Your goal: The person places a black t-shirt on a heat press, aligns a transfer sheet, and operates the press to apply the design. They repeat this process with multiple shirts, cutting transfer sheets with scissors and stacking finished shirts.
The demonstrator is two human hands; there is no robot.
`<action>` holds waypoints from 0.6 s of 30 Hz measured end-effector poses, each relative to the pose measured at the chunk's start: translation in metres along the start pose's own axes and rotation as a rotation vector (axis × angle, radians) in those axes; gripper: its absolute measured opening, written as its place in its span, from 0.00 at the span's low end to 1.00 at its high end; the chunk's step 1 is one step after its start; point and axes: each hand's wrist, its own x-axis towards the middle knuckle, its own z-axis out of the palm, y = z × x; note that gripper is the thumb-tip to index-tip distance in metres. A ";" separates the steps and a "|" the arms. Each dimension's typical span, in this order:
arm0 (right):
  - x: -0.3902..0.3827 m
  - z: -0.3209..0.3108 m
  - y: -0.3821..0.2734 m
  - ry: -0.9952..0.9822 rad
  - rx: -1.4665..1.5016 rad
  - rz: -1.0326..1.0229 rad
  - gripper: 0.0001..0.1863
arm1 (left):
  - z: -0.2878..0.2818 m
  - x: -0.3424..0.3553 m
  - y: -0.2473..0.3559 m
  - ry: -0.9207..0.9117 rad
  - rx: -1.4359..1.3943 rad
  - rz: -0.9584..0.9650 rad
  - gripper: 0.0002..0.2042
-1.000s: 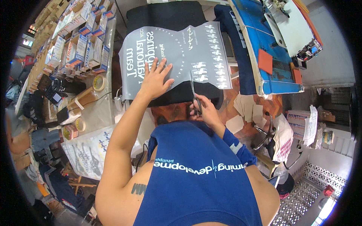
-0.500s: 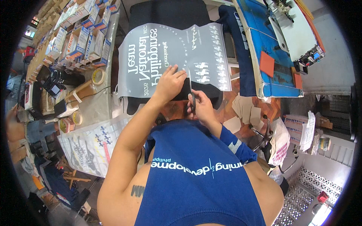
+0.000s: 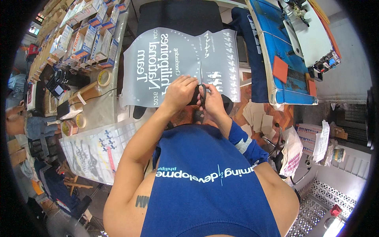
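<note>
A translucent grey film sheet (image 3: 150,51) with white lettering and rows of small white figures lies over a black padded surface (image 3: 179,17) in front of me. My right hand (image 3: 214,102) grips black-handled scissors (image 3: 201,75), whose blades point away from me into the sheet, between the large lettering and the small figures. Beside the blades on the left, my left hand (image 3: 181,93) holds the sheet's near part, its fingers close together on top. The left thumb is hidden. A slit opens toward me around the scissors.
Left, a bench (image 3: 94,112) carries small boxes (image 3: 83,41), tape rolls (image 3: 104,78) and a camera-like device. Right stands a blue-topped table (image 3: 278,47) with a white machine (image 3: 312,29). Brown paper pieces (image 3: 256,116) lie on the floor near a chair. A person's arm shows far left.
The scissors have advanced away from me, deeper into the film sheet. My left hand stays beside the cut, slightly shifted, and the sheet sits a little lower in view.
</note>
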 end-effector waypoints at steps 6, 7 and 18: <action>0.008 -0.011 -0.018 0.012 -0.129 0.010 0.18 | -0.009 -0.010 0.008 -0.005 -0.027 0.017 0.08; 0.010 -0.013 -0.020 0.007 -0.126 -0.025 0.17 | -0.011 -0.012 0.010 -0.025 -0.026 0.013 0.08; 0.065 0.006 -0.059 0.004 -0.098 -0.089 0.21 | -0.034 -0.026 0.040 0.159 -0.194 -0.099 0.07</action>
